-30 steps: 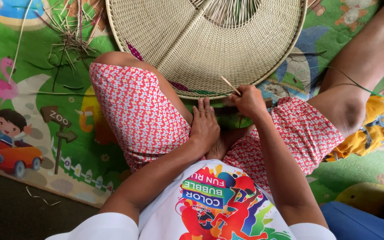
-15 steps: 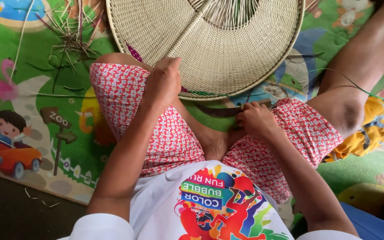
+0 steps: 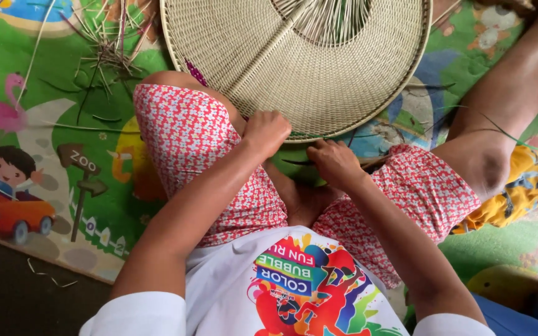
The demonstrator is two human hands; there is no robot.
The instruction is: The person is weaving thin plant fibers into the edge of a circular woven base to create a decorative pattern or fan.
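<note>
A large round woven piece [image 3: 319,68] of pale straw lies across my legs, with bare upright stakes showing at its centre top. My left hand [image 3: 266,132] is closed on a long pale straw strand [image 3: 263,53] that runs up across the weave from its near rim. At the same rim, just to the right, my right hand [image 3: 334,163] pinches the woven edge, fingers curled over a dark green strand. The two hands sit a short way apart above my lap.
I sit on a colourful cartoon play mat [image 3: 63,155]. A heap of loose straw strands [image 3: 104,53] lies at the upper left. A yellow cloth [image 3: 518,193] is bunched beside my right knee. Bare dark floor [image 3: 14,298] lies at the lower left.
My left hand rose from my lap to the rim of the weave and took hold of the long strand. My right hand shifted slightly left along the edge.
</note>
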